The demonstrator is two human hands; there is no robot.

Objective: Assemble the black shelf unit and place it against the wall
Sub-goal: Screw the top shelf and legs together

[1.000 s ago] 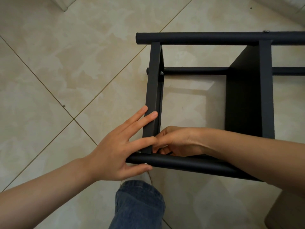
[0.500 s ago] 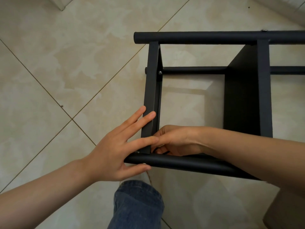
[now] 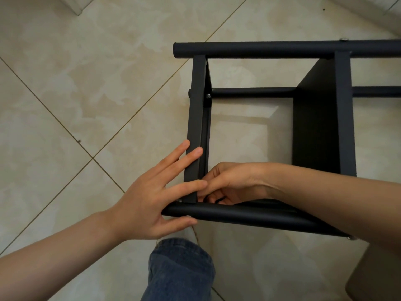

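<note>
Under both hands, a pale tiled floor with thin diagonal joints fills the view. The black shelf unit lies on its side on that floor, reaching from the fingers away to the far side and off to the right. Its near tube runs just below the fingers, and its far tube lies well beyond their tips. A thinner rail crosses between the two, lower down. A wide black board stands on edge to the right of the fingers, above the right forearm. A narrow end panel joins the two tubes and passes directly under the fingertips of the left hand.

The left hand is spread flat with straight fingers. Three of them press on the end panel, while the thumb lies under the end of the near tube. The right hand reaches inside the frame to the corner where panel and near tube meet. Its fingers are curled and touch the tip of a left finger.

A knee in blue jeans sits below the left thumb. A brown object lies at the lower right, cut off by the edge. A small screw shows on the end panel, well beyond the fingertips. Between the curled right fingers sits a small dark piece; what it is cannot be made out.
</note>
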